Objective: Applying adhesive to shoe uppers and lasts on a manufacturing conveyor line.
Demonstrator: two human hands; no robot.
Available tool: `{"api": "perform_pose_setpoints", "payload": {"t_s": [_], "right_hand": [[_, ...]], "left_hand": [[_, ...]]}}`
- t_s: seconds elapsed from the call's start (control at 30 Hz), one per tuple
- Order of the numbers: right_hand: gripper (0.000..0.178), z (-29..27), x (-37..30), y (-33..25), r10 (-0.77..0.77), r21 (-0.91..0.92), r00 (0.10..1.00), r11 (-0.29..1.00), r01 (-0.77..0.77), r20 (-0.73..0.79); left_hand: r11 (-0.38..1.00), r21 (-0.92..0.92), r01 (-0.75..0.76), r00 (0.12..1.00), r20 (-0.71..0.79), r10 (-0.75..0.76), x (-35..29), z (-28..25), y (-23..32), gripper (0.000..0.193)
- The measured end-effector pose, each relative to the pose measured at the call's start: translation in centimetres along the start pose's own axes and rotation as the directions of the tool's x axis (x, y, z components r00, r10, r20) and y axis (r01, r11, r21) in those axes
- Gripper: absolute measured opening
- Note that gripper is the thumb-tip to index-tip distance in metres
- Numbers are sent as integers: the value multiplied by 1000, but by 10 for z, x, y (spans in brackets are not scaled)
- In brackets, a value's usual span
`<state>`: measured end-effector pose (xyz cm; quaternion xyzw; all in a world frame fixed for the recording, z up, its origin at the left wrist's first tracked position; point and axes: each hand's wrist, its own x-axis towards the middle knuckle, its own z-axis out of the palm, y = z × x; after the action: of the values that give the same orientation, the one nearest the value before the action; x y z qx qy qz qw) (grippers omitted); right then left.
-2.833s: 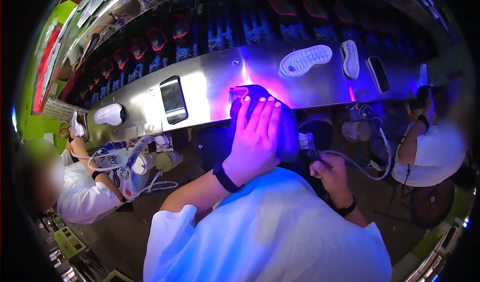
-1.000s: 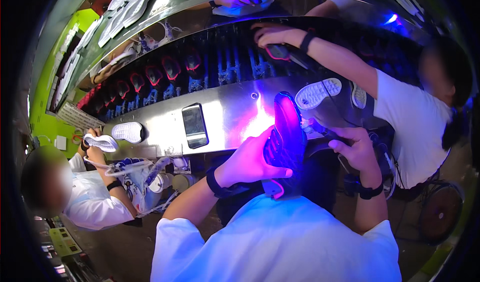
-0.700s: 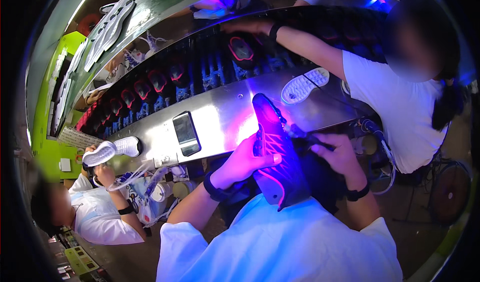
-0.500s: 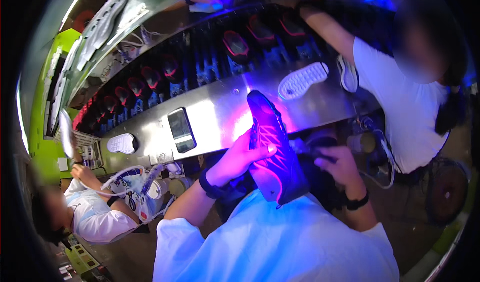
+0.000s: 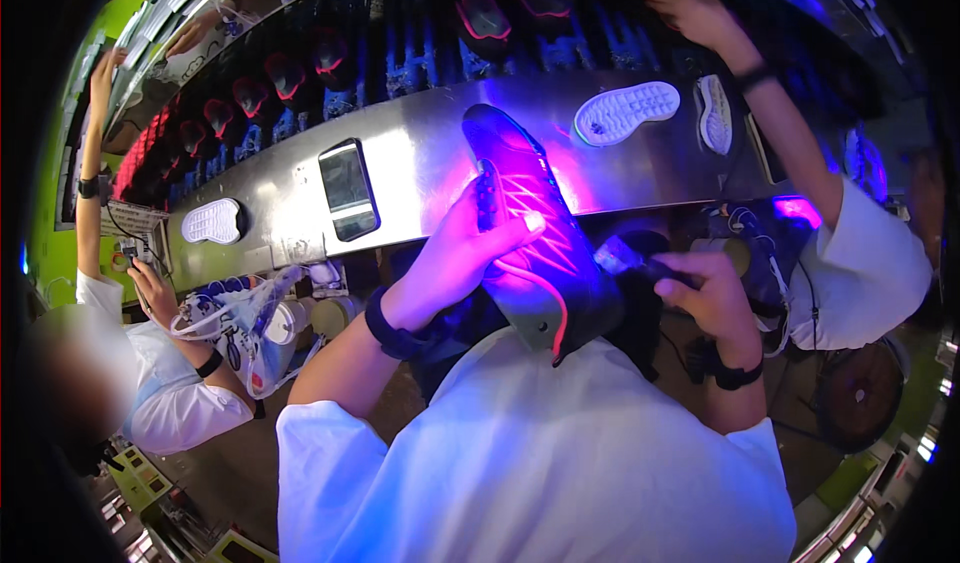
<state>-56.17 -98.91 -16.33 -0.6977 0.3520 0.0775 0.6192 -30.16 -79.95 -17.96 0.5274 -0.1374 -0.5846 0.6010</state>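
Head view: a dark shoe [image 5: 550,253] is held at the centre of the frame, lit pink and violet, its toe pointed up toward the top and slightly left, its heel end set low, just above the white shirt [image 5: 540,443]; it is clasped from its left side by the left hand [image 5: 462,248], the thumb being laid over the lacing while most of the fingers are hidden behind the shoe; right of centre, a dark-handled brush [image 5: 622,255] is pinched between thumb and forefinger of the right hand [image 5: 712,288], the other fingers being curled; the pale bristles are held just beside the heel half of the shoe, though whether they touch cannot be told; across the middle of the frame a metal bench [image 5: 420,153] is seen, on which a phone [image 5: 348,191] is laid left of centre, a white sole [image 5: 213,221] farther left, and two more soles [image 5: 627,113] at upper right; along the top, red-edged dark shoes [image 5: 484,15] are lined up; at upper right a co-worker's hand [image 5: 695,15] is stretched toward that row.
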Motion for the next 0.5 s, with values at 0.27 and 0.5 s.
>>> {"api": "perform_pose_setpoints", "payload": {"t_s": [0.27,0.5], "right_hand": [[29,-16,2,-22,-235,-212,967,945,251,95],[34,-11,-5,-36,-405,-384,911,855,347,-78]], "left_hand": [[986,-168,1,996,-93,-17,-7,-16,-9,48],[901,-358,244,960,-39,-276,-6,-19,-22,37]]}}
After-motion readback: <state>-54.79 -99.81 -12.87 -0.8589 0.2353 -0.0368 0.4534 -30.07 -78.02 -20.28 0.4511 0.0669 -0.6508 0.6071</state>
